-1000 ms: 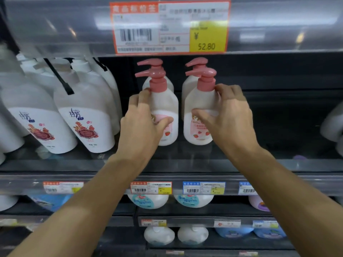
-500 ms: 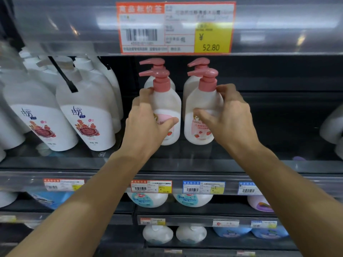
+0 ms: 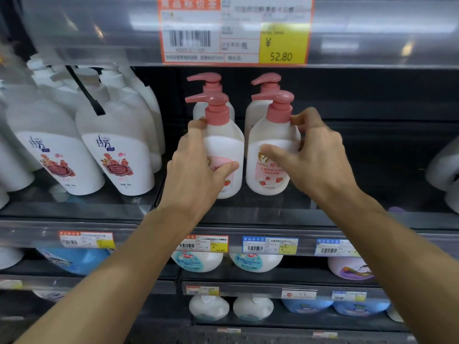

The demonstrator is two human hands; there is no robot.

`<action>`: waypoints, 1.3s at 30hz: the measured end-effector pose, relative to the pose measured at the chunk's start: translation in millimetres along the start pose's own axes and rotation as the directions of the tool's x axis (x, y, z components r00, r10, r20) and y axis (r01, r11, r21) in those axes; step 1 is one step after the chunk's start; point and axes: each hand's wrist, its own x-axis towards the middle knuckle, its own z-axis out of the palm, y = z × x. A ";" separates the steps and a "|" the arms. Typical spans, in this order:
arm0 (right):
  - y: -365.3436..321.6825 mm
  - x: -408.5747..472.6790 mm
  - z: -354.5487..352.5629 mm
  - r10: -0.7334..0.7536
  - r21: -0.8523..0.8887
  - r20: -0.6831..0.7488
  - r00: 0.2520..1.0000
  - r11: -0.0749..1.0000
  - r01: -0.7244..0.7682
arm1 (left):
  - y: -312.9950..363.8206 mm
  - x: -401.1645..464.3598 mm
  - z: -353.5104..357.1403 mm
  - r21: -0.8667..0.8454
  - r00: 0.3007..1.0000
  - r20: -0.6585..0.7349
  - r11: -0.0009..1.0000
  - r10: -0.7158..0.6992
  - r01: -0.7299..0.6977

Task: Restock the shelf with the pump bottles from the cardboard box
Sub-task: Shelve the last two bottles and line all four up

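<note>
Shop shelving fills the view, its dark glass-fronted middle shelf (image 3: 260,214) bearing four white pump bottles with pink pump heads, two in front and two behind. Taking the front right pump bottle (image 3: 272,155) as the landmark: it stands upright on the shelf, its strawberry label facing out, and the right hand (image 3: 320,165) grasps it, thumb across the label and fingers wrapped round its right shoulder near the pink collar. Just to its left, close beside it with a narrow gap, stands the front left pump bottle (image 3: 226,150), grasped by the left hand (image 3: 196,175), thumb pressed on the lower front and fingertips reaching up by the pink neck. Whether either bottle's base is fully resting on the shelf cannot be told for sure, though both sit low against it. Directly behind the landmark stands the rear right bottle (image 3: 255,112), and beside that one the rear left bottle (image 3: 213,105), both largely hidden save for their pumps and shoulders. Well left of the landmark lean larger white bottles (image 3: 116,155) with red floral labels. Above it, on the rail of the upper shelf, hangs an orange price tag (image 3: 234,31) reading 52.80. Below it, on the lower shelf, sit white bottles with blue labels (image 3: 255,263) behind small price tags (image 3: 269,244).
</note>
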 end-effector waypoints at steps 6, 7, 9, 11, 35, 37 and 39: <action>1.4 -0.3 -1.6 0.001 -0.002 0.013 1.000 1.000 -0.001 | 0.7 1.8 6.0 -0.030 1.000 -0.014 0.999 -0.020 0.020; 1.4 -0.4 -1.6 0.002 0.001 0.013 1.000 1.000 -0.002 | 0.4 2.8 6.2 -0.036 1.000 -0.010 0.999 -0.021 0.021; 1.7 -0.4 -1.4 0.004 0.004 0.011 1.000 1.000 -0.004 | -0.6 3.5 6.1 -0.043 1.000 -0.009 0.999 -0.016 0.016; 3.1 -0.7 -0.8 0.006 0.009 0.010 1.000 1.000 -0.006 | -1.6 1.9 6.8 -0.057 1.000 -0.015 0.998 -0.019 0.018; 15.7 67.7 -50.2 -0.161 -0.167 0.027 0.987 0.972 0.163 | 21.8 -40.6 -7.9 0.440 0.829 0.105 0.722 0.550 -0.534; 19.6 68.8 -46.6 -0.210 -0.192 0.089 0.974 0.956 0.224 | 29.5 -40.0 3.4 0.445 0.829 0.100 0.721 0.550 -0.532; 26.8 69.3 -42.8 -0.239 -0.186 0.116 0.964 0.948 0.257 | 37.7 -36.6 12.1 0.444 0.834 0.089 0.728 0.545 -0.523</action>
